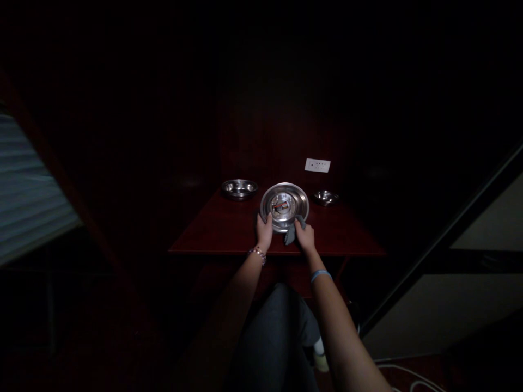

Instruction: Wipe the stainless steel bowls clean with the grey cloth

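A round shiny metal bowl (300,204) with a label at its centre is held tilted, its inside turned toward me. My left hand (264,233) grips its lower left rim, the thumb lying over the edge. At the lower right rim, my right hand (304,236) is closed on a grey cloth (290,235), which hangs down and touches the bowl. The fingers behind the bowl are hidden.
On the dark red table (220,234) stand a wide metal bowl (239,189) at the back left and a smaller metal bowl (326,197) at the right. A white socket plate (317,165) is on the back wall. A white cable (408,373) lies on the floor.
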Demonstrator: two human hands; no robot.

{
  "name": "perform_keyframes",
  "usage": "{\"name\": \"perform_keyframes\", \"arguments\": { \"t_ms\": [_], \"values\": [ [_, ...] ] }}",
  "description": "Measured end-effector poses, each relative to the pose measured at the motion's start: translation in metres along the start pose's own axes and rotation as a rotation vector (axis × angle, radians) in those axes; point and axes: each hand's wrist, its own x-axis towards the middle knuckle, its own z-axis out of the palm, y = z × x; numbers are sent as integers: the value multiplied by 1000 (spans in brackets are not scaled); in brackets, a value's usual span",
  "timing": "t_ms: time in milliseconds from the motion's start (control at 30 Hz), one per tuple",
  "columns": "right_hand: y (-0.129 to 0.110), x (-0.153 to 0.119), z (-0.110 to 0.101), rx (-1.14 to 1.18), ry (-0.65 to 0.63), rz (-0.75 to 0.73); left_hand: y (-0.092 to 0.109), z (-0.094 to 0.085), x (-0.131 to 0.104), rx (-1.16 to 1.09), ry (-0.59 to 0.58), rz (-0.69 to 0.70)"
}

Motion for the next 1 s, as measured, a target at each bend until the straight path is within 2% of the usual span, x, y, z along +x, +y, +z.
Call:
{"name": "perform_keyframes", "arguments": {
  "t_ms": [300,667,1000],
  "values": [
    [-2,0,0,26,7,63,-4,0,0,-53,-77,18],
    [6,5,4,32,19,86,-9,-1,0,41,-78,44],
    [6,6,5,42,28,111,1,1,-3,8,-55,24]
  ]
}}
